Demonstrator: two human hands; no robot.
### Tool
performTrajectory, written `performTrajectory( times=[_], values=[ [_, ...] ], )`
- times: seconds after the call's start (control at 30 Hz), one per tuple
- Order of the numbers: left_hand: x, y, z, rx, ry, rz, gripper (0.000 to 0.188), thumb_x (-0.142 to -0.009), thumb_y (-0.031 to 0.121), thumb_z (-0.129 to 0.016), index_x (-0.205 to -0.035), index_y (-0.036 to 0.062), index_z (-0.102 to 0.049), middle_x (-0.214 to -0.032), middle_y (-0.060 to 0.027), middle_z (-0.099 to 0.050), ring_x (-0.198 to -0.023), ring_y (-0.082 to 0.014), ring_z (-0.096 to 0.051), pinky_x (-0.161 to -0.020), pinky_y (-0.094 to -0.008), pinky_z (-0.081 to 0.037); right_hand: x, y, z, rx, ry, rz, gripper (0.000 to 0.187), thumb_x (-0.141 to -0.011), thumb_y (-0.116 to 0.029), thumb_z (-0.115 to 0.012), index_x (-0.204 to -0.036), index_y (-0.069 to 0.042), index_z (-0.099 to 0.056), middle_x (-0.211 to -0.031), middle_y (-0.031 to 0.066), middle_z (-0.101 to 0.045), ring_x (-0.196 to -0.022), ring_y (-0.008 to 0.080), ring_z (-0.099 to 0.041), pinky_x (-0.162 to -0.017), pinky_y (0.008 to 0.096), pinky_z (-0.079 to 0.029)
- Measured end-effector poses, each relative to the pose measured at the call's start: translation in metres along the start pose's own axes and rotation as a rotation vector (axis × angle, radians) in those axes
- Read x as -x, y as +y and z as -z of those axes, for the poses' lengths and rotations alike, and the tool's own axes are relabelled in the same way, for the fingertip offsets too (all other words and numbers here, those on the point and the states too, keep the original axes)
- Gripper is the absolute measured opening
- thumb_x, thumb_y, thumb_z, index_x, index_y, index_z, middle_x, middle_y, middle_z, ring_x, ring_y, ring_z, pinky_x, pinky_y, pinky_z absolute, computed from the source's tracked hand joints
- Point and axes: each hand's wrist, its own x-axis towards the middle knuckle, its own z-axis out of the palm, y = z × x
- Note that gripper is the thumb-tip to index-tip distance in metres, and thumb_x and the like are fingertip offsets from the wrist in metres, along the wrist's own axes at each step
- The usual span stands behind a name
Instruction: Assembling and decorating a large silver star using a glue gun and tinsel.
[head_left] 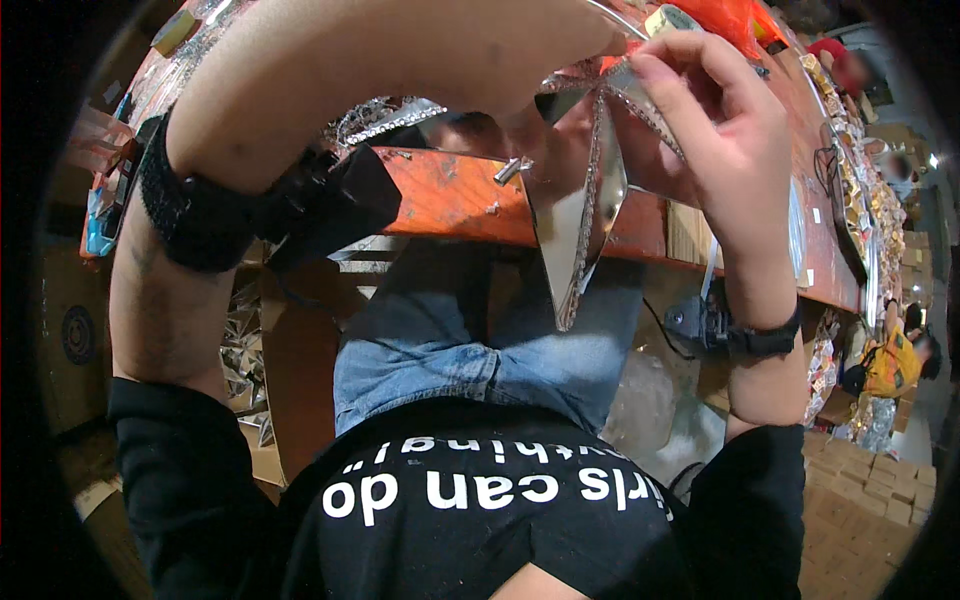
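A star ornament point(566, 215) with mirrored faces and sparkly silver trim along its ridges hangs in front of the table edge, its long point toward my lap. My right hand point(735, 130) is closed at its upper right arm, thumb and forefinger pinched near the trimmed edge. Across the top reaches my left forearm, very close to the camera. My left hand point(575, 45) is by the star's upper part, with its fingers hidden. Under the left forearm lies another mirrored piece with silver trim point(400, 122).
The orange-red table point(455, 190) carries a small metal cylinder point(508, 171), tape rolls point(174, 33) and a red plastic bag point(722, 22). A cardboard box point(300, 370) stands left of my legs. Other people and heaps of wrapped goods point(880, 215) are at the far right.
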Motion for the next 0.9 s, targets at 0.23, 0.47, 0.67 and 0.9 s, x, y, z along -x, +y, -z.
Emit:
performTrajectory(
  times=[0.23, 0.47, 0.67, 0.9],
  values=[
    [-0.007, -0.011, -0.005, -0.016, 0.072, -0.152, 0.053, -0.082, 0.0, -0.065, -0.129, -0.0125, -0.043, -0.097, -0.0246, -0.067, -0.084, -0.0286, -0.068, -0.068, -0.0344, -0.055, 0.014, 0.012, 0.0, 0.356, 0.087, 0.573, 0.017, -0.083, 0.0, -0.063, -0.099, 0.002, -0.07, -0.106, 0.0101, -0.06, -0.092, 0.0208, -0.058, -0.079, 0.0307, -0.046],
    [-0.003, -0.015, -0.012, -0.011, 0.141, -0.212, 0.049, -0.083, 0.004, -0.068, -0.124, -0.0114, -0.046, -0.096, -0.0236, -0.067, -0.084, -0.027, -0.068, -0.067, -0.0333, -0.055, 0.015, 0.011, 0.0, 0.385, 0.081, 0.45, 0.019, -0.088, -0.005, -0.06, -0.105, 0.0, -0.068, -0.106, 0.0086, -0.059, -0.093, 0.0173, -0.055, -0.085, 0.0281, -0.044],
    [0.016, 0.0, 0.009, 0.223, -0.012, -0.099, 0.051, -0.084, 0.018, -0.073, -0.122, -0.0071, -0.052, -0.101, -0.024, -0.068, -0.089, -0.0333, -0.067, -0.076, -0.0395, -0.055, 0.054, -0.004, -0.005, -0.243, 0.278, 0.294, 0.007, -0.095, -0.003, -0.057, -0.092, 0.0, -0.062, -0.084, 0.0082, -0.063, -0.074, 0.0158, -0.059, -0.072, 0.0275, -0.049],
    [0.01, 0.008, 0.006, 0.186, 0.027, -0.033, 0.061, -0.086, 0.026, -0.073, -0.133, -0.0056, -0.049, -0.108, -0.0263, -0.066, -0.098, -0.0349, -0.065, -0.085, -0.0415, -0.053, 0.122, 0.007, -0.028, 0.122, 0.024, 0.313, 0.021, -0.077, -0.019, -0.078, -0.077, -0.004, -0.064, -0.071, 0.0092, -0.06, -0.063, 0.0279, -0.06, -0.056, 0.0345, -0.047]
  ],
)
